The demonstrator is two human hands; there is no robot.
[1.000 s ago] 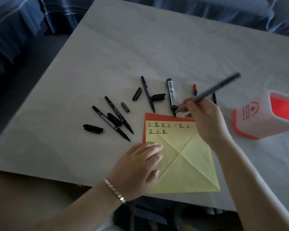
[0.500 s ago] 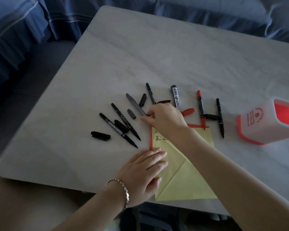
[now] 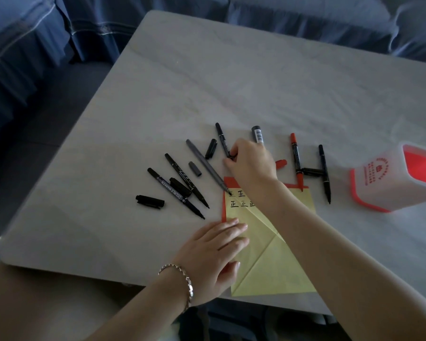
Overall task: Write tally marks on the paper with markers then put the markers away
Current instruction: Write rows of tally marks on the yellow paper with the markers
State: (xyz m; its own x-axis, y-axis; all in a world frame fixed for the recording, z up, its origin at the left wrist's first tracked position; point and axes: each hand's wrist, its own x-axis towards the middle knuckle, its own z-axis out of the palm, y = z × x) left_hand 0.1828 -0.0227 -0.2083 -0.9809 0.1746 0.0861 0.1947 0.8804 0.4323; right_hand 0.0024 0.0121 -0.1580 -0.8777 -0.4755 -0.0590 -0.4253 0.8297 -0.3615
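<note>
On creased yellow paper [image 3: 268, 267], left hand [image 3: 214, 252] flat; right hand [image 3: 251, 163] in a pinch on slim black marker [image 3: 221, 137].

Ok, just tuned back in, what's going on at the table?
A person's left hand rests flat on the yellow paper, which carries two rows of tally marks. The right hand pinches what looks like a black cap beside a thin black marker. A grey pen lies with its tip on the paper. Other markers lie uncapped; none shows in the holder.
</note>
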